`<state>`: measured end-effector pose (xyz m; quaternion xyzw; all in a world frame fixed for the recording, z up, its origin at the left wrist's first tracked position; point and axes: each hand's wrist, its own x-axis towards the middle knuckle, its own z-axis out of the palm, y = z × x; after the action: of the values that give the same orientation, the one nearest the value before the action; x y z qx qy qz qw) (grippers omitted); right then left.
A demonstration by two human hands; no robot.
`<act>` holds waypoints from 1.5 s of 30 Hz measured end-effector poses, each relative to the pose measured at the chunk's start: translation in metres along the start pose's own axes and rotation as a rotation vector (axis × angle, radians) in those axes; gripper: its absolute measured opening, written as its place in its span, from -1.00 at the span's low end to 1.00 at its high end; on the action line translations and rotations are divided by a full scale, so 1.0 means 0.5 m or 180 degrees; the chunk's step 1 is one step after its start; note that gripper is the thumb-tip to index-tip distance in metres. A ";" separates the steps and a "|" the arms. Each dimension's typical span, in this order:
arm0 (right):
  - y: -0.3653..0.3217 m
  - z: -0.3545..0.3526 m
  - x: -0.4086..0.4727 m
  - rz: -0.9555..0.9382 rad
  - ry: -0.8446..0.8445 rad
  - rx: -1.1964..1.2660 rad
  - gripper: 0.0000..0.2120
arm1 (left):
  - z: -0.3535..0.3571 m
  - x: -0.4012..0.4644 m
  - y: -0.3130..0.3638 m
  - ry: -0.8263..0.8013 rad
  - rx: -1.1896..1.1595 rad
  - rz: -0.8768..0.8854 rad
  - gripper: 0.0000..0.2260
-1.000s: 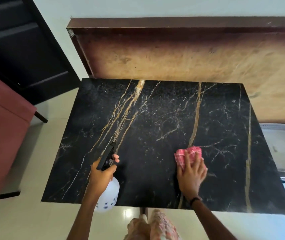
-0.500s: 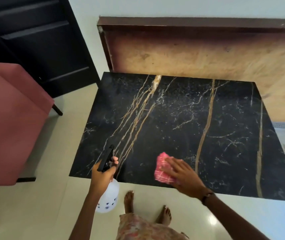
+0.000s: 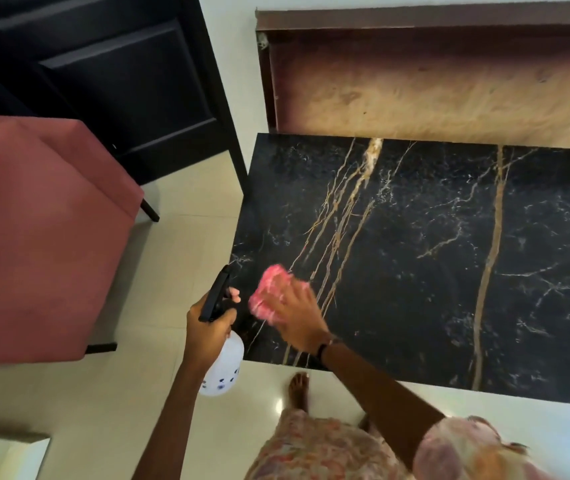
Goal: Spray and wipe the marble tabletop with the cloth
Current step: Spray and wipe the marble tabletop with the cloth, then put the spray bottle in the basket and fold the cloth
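Wiping the tabletop's near left corner

My right hand [image 3: 295, 315] presses the pink cloth [image 3: 269, 294] flat on the marble tabletop [image 3: 432, 258]; my left hand [image 3: 207, 327] grips the spray bottle [image 3: 223, 363] just off its left edge.

I'm counting what's on view.
I'm seeing one marble tabletop [image 3: 432, 271], one cloth [image 3: 269, 292], one spray bottle [image 3: 224, 362], one pink chair [image 3: 41, 237], two hands.

No readable text in view.

The white spray bottle [image 3: 224, 367] carries a few small blue marks low on its side, too small and blurred to tell whether they are letters or a pattern. Nothing else in view shows any word, brand, number or sign.
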<state>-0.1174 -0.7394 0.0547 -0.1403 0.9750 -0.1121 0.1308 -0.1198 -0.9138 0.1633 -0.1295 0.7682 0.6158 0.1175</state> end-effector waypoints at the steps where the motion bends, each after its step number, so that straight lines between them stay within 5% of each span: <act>1: -0.030 0.012 -0.019 -0.0310 -0.0097 -0.0063 -0.38 | -0.004 0.007 -0.003 -0.0013 -0.0007 0.0008 -0.73; 4: -0.023 0.032 -0.105 -0.0811 -0.0250 -0.0318 -0.49 | -0.009 0.024 -0.007 -0.0066 -0.0005 -0.0004 -0.72; 7: 0.068 0.039 -0.177 -0.0634 -0.0089 -0.0577 -0.47 | 0.000 0.037 -0.004 -0.0108 -0.0008 0.0043 -0.70; 12: 0.093 -0.001 -0.163 0.1463 0.0293 0.0177 -0.43 | 0.030 0.047 0.008 -0.0171 0.0128 0.0290 -0.71; 15: 0.010 -0.013 -0.121 0.2039 0.0271 0.0534 -0.37 | 0.050 0.042 0.018 -0.0163 0.0342 0.0561 -0.68; 22: -0.042 -0.001 -0.150 0.1421 0.0260 0.0886 -0.57 | 0.080 0.039 -0.001 0.0106 0.0379 0.0693 -0.62; 25: -0.042 -0.017 -0.153 0.1484 0.0300 0.1029 -0.36 | 0.084 0.032 -0.009 0.0245 0.0290 0.0639 -0.69; 28: -0.049 -0.019 -0.154 0.1187 0.0895 0.1139 -0.10 | 0.079 0.027 -0.015 0.0191 0.0146 0.0500 -0.79; 34: -0.070 -0.008 -0.160 0.1390 0.0468 0.1252 -0.39 | 0.070 0.014 -0.017 0.0020 0.0037 0.0282 -0.76; 39: -0.057 -0.022 -0.168 0.0943 0.0773 0.0873 -0.14 | 0.059 0.023 -0.022 -0.0251 0.0268 0.0335 -0.63; 42: -0.049 -0.030 -0.171 0.1127 0.0250 0.1015 -0.32 | 0.056 0.023 -0.017 -0.0375 0.0321 0.0398 -0.61; 45: -0.043 -0.041 -0.169 0.1163 0.0361 0.1085 -0.35 | 0.069 0.014 -0.003 -0.0154 0.0043 0.0284 -0.60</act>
<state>-0.0398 -0.7300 0.0986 0.0688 0.9570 -0.2570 0.1158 -0.1251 -0.8810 0.1522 -0.0794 0.7743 0.6182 0.1094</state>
